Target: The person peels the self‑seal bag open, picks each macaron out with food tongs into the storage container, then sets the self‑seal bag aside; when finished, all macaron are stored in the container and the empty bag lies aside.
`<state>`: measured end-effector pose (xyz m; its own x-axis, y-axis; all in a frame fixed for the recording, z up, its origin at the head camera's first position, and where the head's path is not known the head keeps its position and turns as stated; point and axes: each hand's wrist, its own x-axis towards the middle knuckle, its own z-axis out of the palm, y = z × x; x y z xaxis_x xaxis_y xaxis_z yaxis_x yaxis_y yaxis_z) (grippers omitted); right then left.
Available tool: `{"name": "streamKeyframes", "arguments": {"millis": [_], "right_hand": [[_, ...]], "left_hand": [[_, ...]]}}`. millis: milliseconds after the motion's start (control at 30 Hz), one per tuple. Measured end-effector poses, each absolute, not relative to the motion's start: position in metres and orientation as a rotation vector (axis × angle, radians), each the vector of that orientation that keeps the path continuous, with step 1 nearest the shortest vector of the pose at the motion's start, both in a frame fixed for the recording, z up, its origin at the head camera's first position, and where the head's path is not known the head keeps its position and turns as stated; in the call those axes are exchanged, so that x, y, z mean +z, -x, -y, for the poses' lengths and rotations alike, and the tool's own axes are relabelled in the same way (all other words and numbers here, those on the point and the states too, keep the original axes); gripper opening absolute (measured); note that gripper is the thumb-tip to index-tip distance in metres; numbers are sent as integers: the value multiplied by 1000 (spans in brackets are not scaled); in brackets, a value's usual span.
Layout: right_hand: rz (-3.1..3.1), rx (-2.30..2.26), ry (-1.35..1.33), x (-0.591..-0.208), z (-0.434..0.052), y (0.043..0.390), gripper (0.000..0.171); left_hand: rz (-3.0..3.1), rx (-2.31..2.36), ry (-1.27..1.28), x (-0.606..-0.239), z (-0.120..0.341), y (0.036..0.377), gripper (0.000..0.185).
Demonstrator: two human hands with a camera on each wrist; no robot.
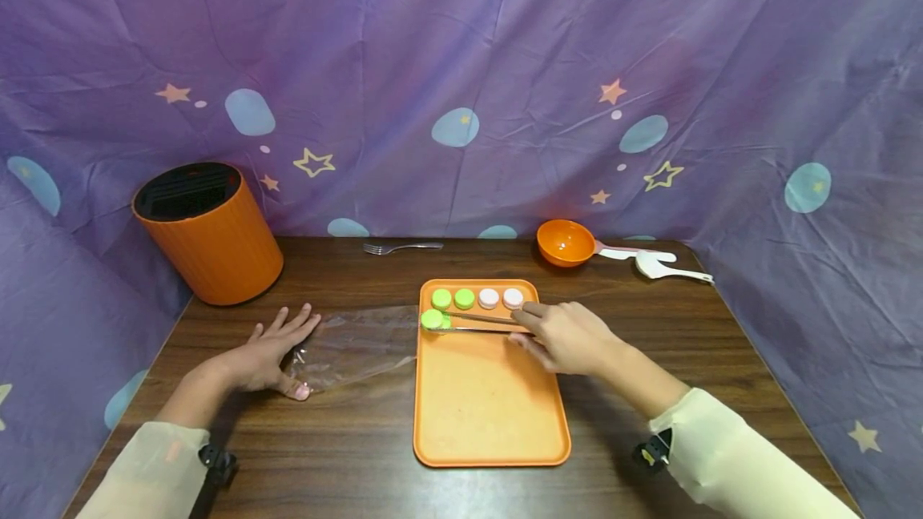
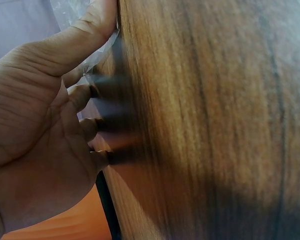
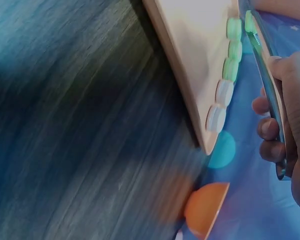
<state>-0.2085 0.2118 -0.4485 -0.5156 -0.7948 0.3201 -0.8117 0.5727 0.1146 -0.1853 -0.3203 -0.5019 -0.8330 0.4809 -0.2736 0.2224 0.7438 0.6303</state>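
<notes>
Two hands are at work on a brown table [image 1: 360, 431]. The right hand [image 1: 570, 336] holds metal tongs [image 1: 479, 323], with its fingers curled around the handles. The tongs lie flat and point to the left, across the far end of the orange tray [image 1: 490, 415]. Their tips are pinching a green cap [image 1: 433, 319] at the tray's left edge. So the cap sits to the left of the right hand, a tongs' length away, and the right hand is the one doing the reaching.

Four more caps stand in a row along the tray's far edge: two green caps [image 1: 453, 299] on the left and two white caps [image 1: 501, 298] on the right. The pinched cap is just in front of that row.

The left hand [image 1: 270, 355] lies flat with straight fingers. It holds nothing and presses down a clear plastic bag [image 1: 356, 345], which lies just left of the tray.

An orange bin [image 1: 209, 235] stands at the far left corner. A fork [image 1: 400, 247] lies at the far edge, and an orange ladle [image 1: 566, 243] and a white spoon [image 1: 667, 267] lie near the far right corner.
</notes>
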Motion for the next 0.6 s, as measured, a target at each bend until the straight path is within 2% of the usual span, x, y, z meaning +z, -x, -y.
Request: {"name": "streamKeyframes", "arguments": {"millis": [267,433,600], "right_hand": [[2492,127,-1265,-453,-232,206,22],[2487,153,-1250,-459,-244,206,17],[2473,171,-1241,-464,-253,204,19]], "left_hand": [[-2481,827,-488,-475,306,176,132],[-2489,799,-468,-472,304,174,132],[-2483,804,-465,-473,304,175,132]]}}
